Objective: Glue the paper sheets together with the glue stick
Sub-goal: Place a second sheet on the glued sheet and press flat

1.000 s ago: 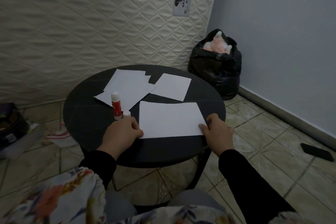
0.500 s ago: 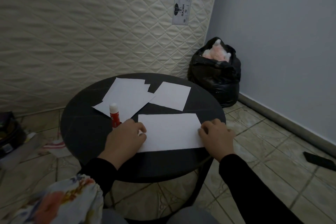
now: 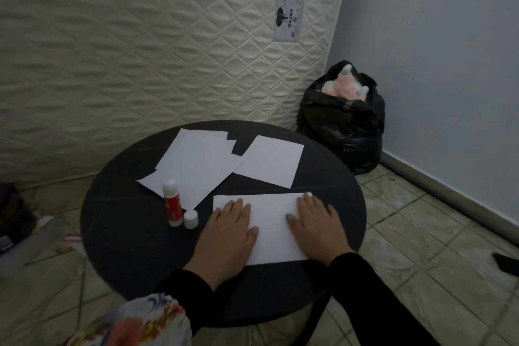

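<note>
On the round black bench, left hand and right hand, both grips flat-fingered, atop the white rectangular paper sheet

Left of the left hand, the glue stick and cap stand close; bare table lies beyond them.

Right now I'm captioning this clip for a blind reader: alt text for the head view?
Both hands, left and right, press flat on a white paper sheet on a round black table. An uncapped glue stick stands beside its cap, with more paper sheets behind.
</note>
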